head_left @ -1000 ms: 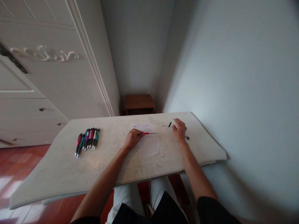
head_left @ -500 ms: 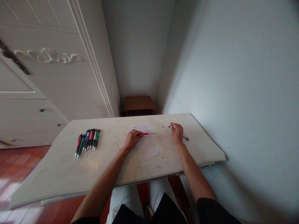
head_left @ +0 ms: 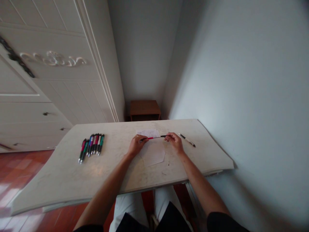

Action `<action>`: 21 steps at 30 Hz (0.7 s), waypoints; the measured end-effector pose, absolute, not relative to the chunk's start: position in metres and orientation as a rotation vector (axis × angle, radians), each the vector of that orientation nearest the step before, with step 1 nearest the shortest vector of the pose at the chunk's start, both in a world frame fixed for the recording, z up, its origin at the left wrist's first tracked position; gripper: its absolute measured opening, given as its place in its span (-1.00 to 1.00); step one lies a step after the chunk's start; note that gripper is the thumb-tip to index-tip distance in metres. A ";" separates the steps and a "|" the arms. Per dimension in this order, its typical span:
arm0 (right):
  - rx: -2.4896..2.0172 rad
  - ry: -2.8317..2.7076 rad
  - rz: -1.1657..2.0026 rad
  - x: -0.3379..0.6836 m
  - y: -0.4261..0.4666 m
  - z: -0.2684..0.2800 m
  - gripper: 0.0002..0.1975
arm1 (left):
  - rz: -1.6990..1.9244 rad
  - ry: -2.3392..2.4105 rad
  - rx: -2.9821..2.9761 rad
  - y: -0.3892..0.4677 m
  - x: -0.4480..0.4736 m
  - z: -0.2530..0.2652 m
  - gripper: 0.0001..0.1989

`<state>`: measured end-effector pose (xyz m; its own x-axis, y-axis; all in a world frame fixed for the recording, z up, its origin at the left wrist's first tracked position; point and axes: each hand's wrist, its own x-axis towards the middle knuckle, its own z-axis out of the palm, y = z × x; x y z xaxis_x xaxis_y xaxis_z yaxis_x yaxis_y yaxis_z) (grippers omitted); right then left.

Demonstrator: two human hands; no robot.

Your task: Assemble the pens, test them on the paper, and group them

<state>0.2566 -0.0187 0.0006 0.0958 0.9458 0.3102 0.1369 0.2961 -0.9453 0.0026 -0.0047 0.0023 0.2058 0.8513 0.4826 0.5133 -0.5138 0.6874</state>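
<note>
My left hand (head_left: 135,145) is closed round the red pen barrel (head_left: 150,138), held level above the papers. A thin dark refill (head_left: 156,137) sticks out of it to the right. Pinched in my right hand (head_left: 175,141) is a black pen grip (head_left: 163,136), in line with the refill and at its free end. Whether the refill has entered the grip is too small to tell. Beneath my hands lie a written sheet (head_left: 147,132) and a pale sheet of paper (head_left: 154,154). A silver-white pen with black ends (head_left: 187,140) rests right of my right hand.
On the left of the white table (head_left: 60,180) several coloured pens (head_left: 93,145) lie side by side. Tiny loose bits (head_left: 168,163) are near the front edge. A white cabinet (head_left: 60,90) stands left, a wall (head_left: 241,80) right, and a brown wooden stand (head_left: 145,107) behind.
My right hand has moved left, away from the silver-white pen, bringing the black grip up to the refill's end. My left hand has stayed nearly still with the red barrel.
</note>
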 end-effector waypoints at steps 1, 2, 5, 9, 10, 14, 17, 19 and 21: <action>-1.128 -1.345 0.822 0.257 -0.018 0.000 -0.72 | 1.235 1.275 2.110 -0.004 0.002 0.002 -0.84; -1.136 -1.347 0.809 0.258 -0.018 -0.001 -0.72 | 1.242 1.275 2.111 -0.004 0.002 0.001 -0.84; -1.143 -1.332 0.781 0.259 -0.018 -0.002 -0.72 | 1.253 1.274 2.113 -0.003 0.002 -0.001 -0.85; -1.151 -1.332 0.773 0.259 -0.017 -0.003 -0.72 | 1.247 1.291 2.096 -0.002 0.001 -0.001 -0.85; -1.151 -1.339 0.775 0.259 -0.017 -0.003 -0.72 | 1.245 1.294 2.094 -0.002 0.001 -0.001 -0.86; -1.168 -1.346 0.777 0.259 -0.016 -0.003 -0.72 | 1.230 1.307 2.085 -0.002 0.002 -0.001 -0.86; -1.164 -1.345 0.798 0.258 -0.016 -0.003 -0.72 | 1.222 1.302 2.084 -0.003 0.002 0.000 -0.85; -1.145 -1.355 0.833 0.258 -0.016 -0.003 -0.71 | 1.219 1.289 2.094 -0.003 0.003 0.001 -0.85; -1.131 -1.370 0.869 0.257 -0.017 -0.004 -0.71 | 1.215 1.272 2.106 -0.004 0.003 0.002 -0.85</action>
<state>0.2572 -0.0173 -0.0038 0.0607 0.9566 0.2850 0.1493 0.2736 -0.9502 0.0031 -0.0042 0.0018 0.2101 0.8552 0.4738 0.5126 -0.5091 0.6914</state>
